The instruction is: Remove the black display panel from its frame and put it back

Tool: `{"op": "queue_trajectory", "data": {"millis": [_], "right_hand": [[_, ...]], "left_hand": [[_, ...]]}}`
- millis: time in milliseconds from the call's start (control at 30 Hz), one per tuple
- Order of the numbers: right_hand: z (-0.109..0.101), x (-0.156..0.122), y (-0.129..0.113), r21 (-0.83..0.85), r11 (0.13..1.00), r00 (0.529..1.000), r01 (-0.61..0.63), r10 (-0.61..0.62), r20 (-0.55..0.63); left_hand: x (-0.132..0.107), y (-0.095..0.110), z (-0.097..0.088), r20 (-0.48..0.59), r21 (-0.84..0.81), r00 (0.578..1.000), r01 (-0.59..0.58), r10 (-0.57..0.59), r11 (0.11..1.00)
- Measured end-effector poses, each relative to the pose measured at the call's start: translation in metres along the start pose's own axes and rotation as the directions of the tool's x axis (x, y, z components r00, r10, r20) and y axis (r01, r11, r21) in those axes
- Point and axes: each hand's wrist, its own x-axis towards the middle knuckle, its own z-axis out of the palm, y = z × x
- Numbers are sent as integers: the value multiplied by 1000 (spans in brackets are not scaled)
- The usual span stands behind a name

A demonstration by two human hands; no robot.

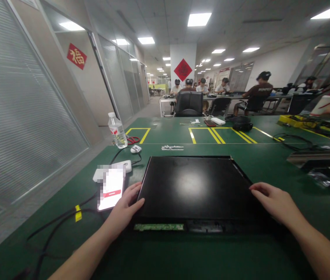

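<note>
A black display panel [194, 188] lies on the green table in front of me, its dark screen facing up and reflecting a ceiling light. A strip of green circuit board [159, 227] shows along its near edge. My left hand [130, 202] holds the panel's left edge, with the thumb at the rim and the other fingers along the side. At the right edge my right hand [270, 198] grips the panel with bent fingers, and some fingertips are hidden. Close to my left hand is a phone [114, 190] with a lit screen.
Left of the panel are a white power bank [127, 166], black cables [60, 217], a water bottle [117, 131] and red-handled scissors [133, 140]. Metal strips [313, 161] lie to the right. Beyond the panel are yellow tape marks and a black chair [189, 103]. Several people sit farther back.
</note>
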Motion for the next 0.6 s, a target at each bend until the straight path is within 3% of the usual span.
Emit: {"op": "queue_trajectory", "data": {"millis": [200, 600], "right_hand": [[-2, -2, 0, -10, 1000, 1000, 14, -14, -17], [-1, 0, 1, 45, 999, 997, -15, 19, -74]], "left_hand": [[2, -3, -1, 1, 29, 1000, -7, 7, 1000], [1, -1, 2, 6, -135, 1000, 11, -10, 991]]}}
